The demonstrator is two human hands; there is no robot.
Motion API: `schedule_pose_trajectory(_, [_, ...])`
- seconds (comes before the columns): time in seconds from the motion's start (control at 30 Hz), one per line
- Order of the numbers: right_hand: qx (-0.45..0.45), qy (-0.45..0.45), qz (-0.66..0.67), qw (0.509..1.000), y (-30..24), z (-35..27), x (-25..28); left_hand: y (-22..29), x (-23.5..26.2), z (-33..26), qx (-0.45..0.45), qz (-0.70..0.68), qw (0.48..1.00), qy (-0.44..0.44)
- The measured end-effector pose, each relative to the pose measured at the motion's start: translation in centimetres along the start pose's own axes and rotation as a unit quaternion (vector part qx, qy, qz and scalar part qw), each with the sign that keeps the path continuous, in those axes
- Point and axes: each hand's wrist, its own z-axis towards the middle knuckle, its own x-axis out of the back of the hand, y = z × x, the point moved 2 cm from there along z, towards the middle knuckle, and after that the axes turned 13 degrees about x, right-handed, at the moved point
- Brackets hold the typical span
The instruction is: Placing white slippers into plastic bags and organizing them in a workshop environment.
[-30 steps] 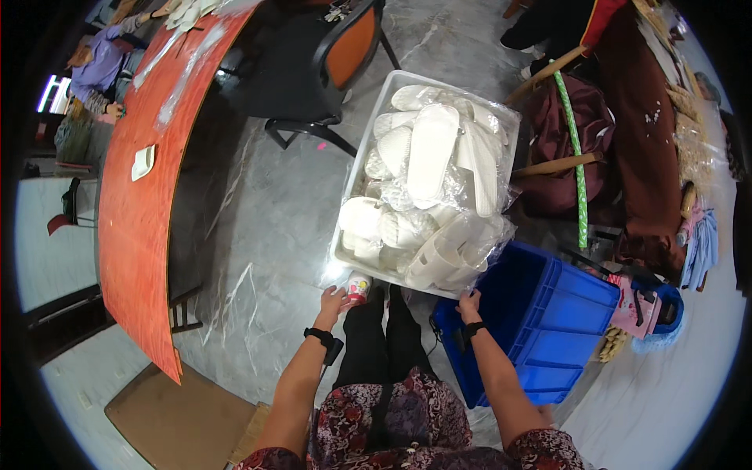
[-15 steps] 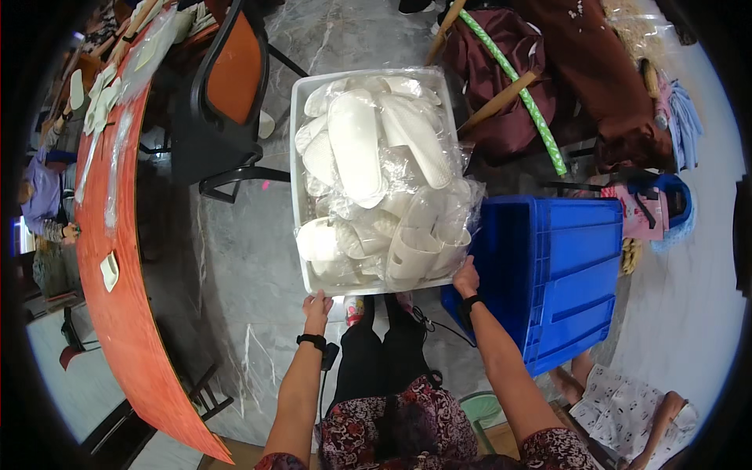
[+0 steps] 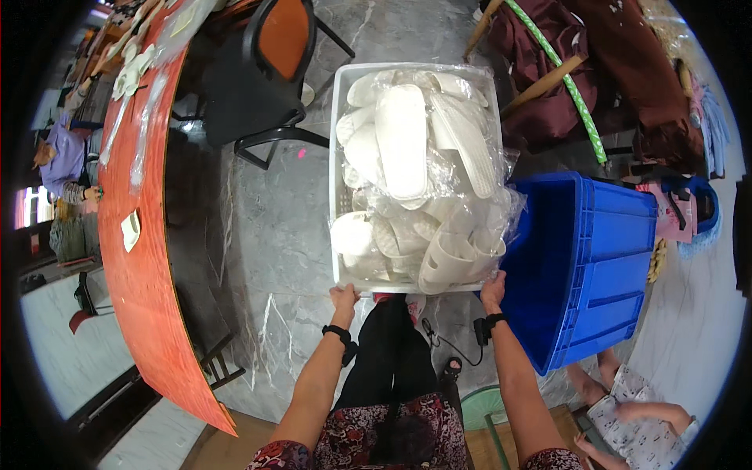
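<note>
A white plastic crate [image 3: 392, 287] is in front of me, heaped with white slippers [image 3: 402, 141], several of them in clear plastic wrap. My left hand [image 3: 345, 299] is closed on the crate's near rim by its left corner. At the near right corner my right hand [image 3: 492, 290] grips the same rim. My fingertips are partly hidden by the crate wall. Open-toed slippers [image 3: 448, 258] lie near the right front of the heap, and flat-soled ones lie farther back.
A large blue bin [image 3: 607, 266] lies on its side at my right. A black chair with orange back [image 3: 283, 39] and a long red-orange table [image 3: 145, 313] stand on the left. Brown cloth [image 3: 548, 86] and a green patterned roll [image 3: 560, 66] are at back right; another person [image 3: 638, 423] sits lower right.
The surroundings have shifted rightward in the view. The crate stays in both my hands, its slippers in much the same arrangement. The person at lower right has moved their arms.
</note>
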Motion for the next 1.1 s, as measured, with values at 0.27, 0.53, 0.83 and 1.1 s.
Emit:
schedule_pose_trajectory(0.27, [-0.089,0.077,0.196,0.973,10.6,-5.9,-3.1,-4.4,-0.1,-2.6,0.049,-0.077,0.993,-0.078])
schedule_pose_trajectory(0.53, [-0.164,-0.245,0.593,0.749,0.8,-13.2,-12.6,-4.6,3.9,-1.7,0.038,-0.129,0.986,-0.099])
schedule_pose_trajectory(0.83, [-0.299,-0.185,0.578,0.736,-2.2,-13.7,-18.5,-7.4,14.0,-8.9,0.045,0.115,0.963,-0.242])
schedule_pose_trajectory(1.1, [-0.328,-0.121,0.715,0.605,3.4,-19.5,-27.2,-9.2,15.7,-10.5,0.040,0.149,0.961,-0.229])
